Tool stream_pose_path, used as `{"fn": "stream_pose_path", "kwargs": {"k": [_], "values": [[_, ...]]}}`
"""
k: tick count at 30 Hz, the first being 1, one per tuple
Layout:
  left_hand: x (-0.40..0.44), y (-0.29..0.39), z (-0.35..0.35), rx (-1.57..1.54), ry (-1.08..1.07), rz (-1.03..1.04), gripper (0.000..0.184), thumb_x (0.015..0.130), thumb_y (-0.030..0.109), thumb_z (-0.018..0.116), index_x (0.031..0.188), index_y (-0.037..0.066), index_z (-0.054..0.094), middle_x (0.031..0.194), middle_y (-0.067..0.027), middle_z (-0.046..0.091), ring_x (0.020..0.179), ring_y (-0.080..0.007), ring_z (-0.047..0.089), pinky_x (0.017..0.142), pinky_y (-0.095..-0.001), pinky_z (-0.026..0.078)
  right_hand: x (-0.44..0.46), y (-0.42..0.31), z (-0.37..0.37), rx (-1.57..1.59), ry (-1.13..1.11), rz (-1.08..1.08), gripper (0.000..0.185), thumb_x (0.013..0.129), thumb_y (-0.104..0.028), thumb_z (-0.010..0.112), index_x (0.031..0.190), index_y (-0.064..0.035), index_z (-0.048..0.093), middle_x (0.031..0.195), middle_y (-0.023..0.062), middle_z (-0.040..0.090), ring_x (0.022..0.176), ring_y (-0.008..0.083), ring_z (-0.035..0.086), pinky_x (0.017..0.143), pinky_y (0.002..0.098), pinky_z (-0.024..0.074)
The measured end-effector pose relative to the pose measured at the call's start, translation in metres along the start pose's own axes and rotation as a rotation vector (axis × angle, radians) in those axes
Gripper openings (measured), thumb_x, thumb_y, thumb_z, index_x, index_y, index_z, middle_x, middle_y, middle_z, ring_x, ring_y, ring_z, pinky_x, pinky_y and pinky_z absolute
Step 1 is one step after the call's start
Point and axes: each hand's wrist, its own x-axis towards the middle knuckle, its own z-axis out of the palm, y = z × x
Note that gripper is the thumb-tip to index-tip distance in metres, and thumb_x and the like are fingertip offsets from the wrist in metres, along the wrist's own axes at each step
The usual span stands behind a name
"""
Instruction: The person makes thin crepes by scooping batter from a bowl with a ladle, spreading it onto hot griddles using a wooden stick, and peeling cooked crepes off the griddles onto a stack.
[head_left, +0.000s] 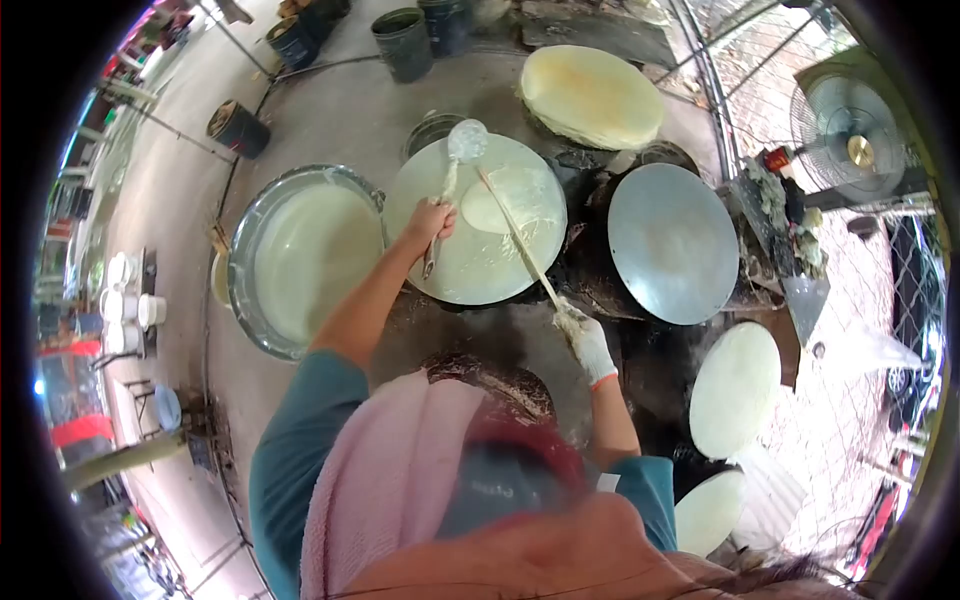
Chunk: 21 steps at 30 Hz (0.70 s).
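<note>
My left hand is closed around the handle of a batter-coated ladle, its bowl above the far side of a round griddle. Pale batter covers part of the griddle, with a thicker patch near its middle. In a white glove with an orange cuff, my right hand grips a long thin wooden stick. The stick slants across the griddle, its far end by the batter patch; whether it touches the surface I cannot tell. Left of the griddle stands a large metal pot of pale liquid batter.
A round grey metal disc sits to the right on the dark stove. Beyond it lies a stack of large pale flat rounds. More rounds are at lower right. A fan stands at far right, dark buckets at the back.
</note>
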Motion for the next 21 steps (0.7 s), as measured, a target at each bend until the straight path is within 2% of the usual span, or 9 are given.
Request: {"fn": "stream_pose_path", "kwargs": {"k": [2,5,7,11,14,16,18,20,21], "values": [[0.006,-0.002,0.001,0.006,-0.089,-0.031,0.022,0.089,0.014,0.05,0.069,0.006,0.046,0.058,-0.0002,0.044,0.043,-0.0101,0.04,0.04,-0.0264,0.03,-0.023,0.022,0.014,0.166,0.217,-0.18,0.029,0.092,-0.021,0.062,0.115,-0.0038,0.064,0.079,-0.0068,0.061,0.059,0.0014,0.047,0.05,0.0153,0.0346],[-0.01,-0.004,0.001,0.031,-0.141,-0.154,0.019,0.091,0.012,0.047,0.074,0.005,0.047,0.063,-0.0008,0.046,0.046,-0.0099,0.04,0.04,-0.0256,0.029,-0.04,0.068,0.067,0.036,0.208,-0.104,0.032,0.091,-0.024,0.063,0.116,-0.005,0.063,0.073,-0.0064,0.056,0.057,0.0025,0.044,0.049,0.0174,0.0342],[-0.037,-0.014,0.005,-0.089,-0.088,-0.293,0.016,0.093,0.011,0.045,0.079,0.004,0.048,0.065,-0.0017,0.046,0.048,-0.0099,0.04,0.04,-0.0248,0.029,-0.063,0.027,0.124,0.196,0.088,0.211,0.031,0.091,-0.029,0.062,0.114,-0.0084,0.065,0.068,-0.0074,0.052,0.053,0.0034,0.042,0.046,0.0192,0.0329],[-0.064,-0.038,-0.003,-0.438,-0.041,-0.35,0.01,0.093,0.006,0.042,0.083,0.005,0.043,0.068,-0.0034,0.043,0.052,-0.0108,0.038,0.04,-0.0241,0.029,-0.066,0.003,0.135,0.217,0.093,0.25,0.032,0.091,-0.024,0.062,0.119,-0.0084,0.063,0.075,-0.0058,0.059,0.055,0.0027,0.045,0.047,0.0199,0.0364],[-0.081,-0.043,-0.003,-0.637,0.014,-0.343,0.011,0.094,0.006,0.042,0.083,0.005,0.041,0.068,-0.0034,0.043,0.051,-0.0113,0.038,0.04,-0.0258,0.032,-0.037,0.086,0.143,0.117,0.195,-0.174,0.032,0.09,-0.024,0.063,0.118,-0.0075,0.063,0.079,-0.0047,0.061,0.06,0.004,0.047,0.052,0.019,0.037],[-0.078,-0.046,0.006,-0.808,-0.116,-0.416,0.01,0.093,0.006,0.043,0.083,0.005,0.042,0.068,-0.0034,0.043,0.052,-0.0116,0.039,0.042,-0.0257,0.034,-0.062,0.032,0.175,0.069,0.094,0.217,0.029,0.09,-0.025,0.063,0.114,-0.0075,0.065,0.081,-0.003,0.062,0.065,0.0049,0.048,0.056,0.0189,0.0378],[-0.076,-0.049,0.004,-0.955,-0.237,-0.446,0.01,0.093,0.01,0.047,0.086,0.003,0.046,0.067,-0.003,0.044,0.052,-0.0116,0.039,0.047,-0.0246,0.035,-0.07,0.004,0.189,0.22,0.009,0.286,0.019,0.091,-0.027,0.061,0.096,-0.0102,0.066,0.068,-0.0023,0.057,0.051,0.0077,0.046,0.045,0.0232,0.0357],[-0.103,-0.025,-0.019,-0.48,-0.174,0.376,0.015,0.094,0.015,0.048,0.09,0.001,0.048,0.067,-0.0012,0.044,0.051,-0.0099,0.039,0.047,-0.0232,0.033,-0.073,-0.022,0.167,0.201,0.089,0.37,0.017,0.091,-0.03,0.06,0.084,-0.014,0.063,0.056,-0.0032,0.049,0.037,0.0093,0.039,0.034,0.0265,0.0278],[-0.104,-0.015,-0.033,-0.479,-0.263,0.41,0.017,0.094,0.017,0.049,0.092,0.0,0.049,0.067,-0.0003,0.044,0.051,-0.0091,0.038,0.047,-0.0226,0.032,-0.076,-0.031,0.149,0.167,0.107,0.251,0.018,0.091,-0.031,0.06,0.085,-0.0144,0.063,0.057,-0.0031,0.049,0.039,0.0082,0.039,0.035,0.0249,0.028]]}}
